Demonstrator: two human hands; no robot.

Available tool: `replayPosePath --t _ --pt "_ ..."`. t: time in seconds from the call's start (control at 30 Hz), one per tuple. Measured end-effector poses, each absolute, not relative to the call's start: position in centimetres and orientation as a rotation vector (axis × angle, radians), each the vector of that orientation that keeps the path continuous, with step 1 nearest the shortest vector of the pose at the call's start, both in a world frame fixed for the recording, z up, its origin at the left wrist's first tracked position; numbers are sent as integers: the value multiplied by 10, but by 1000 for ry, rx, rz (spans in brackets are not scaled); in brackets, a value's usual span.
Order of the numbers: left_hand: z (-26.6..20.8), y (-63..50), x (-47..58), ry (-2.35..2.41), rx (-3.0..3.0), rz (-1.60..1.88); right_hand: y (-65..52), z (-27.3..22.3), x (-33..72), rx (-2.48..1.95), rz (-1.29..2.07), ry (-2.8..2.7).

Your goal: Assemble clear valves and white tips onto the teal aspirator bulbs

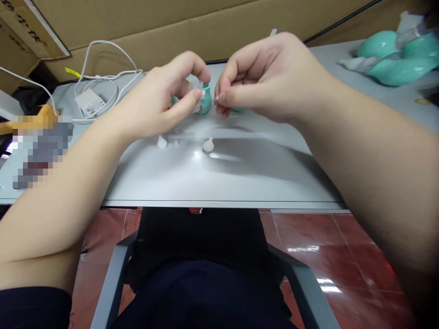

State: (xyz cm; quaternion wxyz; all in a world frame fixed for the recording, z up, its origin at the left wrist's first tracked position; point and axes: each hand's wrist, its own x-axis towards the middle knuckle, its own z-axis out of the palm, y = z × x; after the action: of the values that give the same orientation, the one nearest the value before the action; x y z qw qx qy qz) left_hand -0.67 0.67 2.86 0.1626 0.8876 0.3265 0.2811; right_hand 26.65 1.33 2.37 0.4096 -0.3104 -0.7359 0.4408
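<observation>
Left hand (169, 98), one: fingers grasping a translucent piece (196, 87) above the worktop (247, 180); right hand (262, 75), one: fingers pinching a tiny pale piece (217, 98) near it. Handling: best a light pinch, left piece steady, both kept low. Loose below: white teardrop-shaped pieces (162, 142), two; smaller white bits (176, 143), two.

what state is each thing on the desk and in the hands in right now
left hand: curled, holding the clear plastic piece
clear plastic piece: held, partly hidden by fingers
right hand: fingertips pinched; anything between them is too small to tell
teal bulb: behind the left hand, partly hidden
two white teardrop-shaped pieces: lying apart on the desk
teal bulbs at right: grouped together
white cable: loosely looped
</observation>
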Motion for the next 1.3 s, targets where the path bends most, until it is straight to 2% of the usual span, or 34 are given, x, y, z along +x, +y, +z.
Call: replayPosePath --t 0.13,0.23,0.43,0.83,1.1,1.2,1.3 --pt "32 -1 1 1003 2684 637 25 23 284 -797 800 -2309" --pt "30 2 2 960 2743 583 35 16 286 -795 696 -2456" --pt "25 13 1 931 2766 572 28 13 279 -928 677 -2466" --pt "32 0 5 1106 2699 467 15 24 276 -1162 418 -2539" --pt "33 -2 4 1014 2755 646 28 12 279 -789 486 -2210" --pt "37 -5 3 954 2797 792 19 15 276 -768 565 -2111" --pt "40 -8 3 969 2809 761 8 20 271 -809 665 -1968"
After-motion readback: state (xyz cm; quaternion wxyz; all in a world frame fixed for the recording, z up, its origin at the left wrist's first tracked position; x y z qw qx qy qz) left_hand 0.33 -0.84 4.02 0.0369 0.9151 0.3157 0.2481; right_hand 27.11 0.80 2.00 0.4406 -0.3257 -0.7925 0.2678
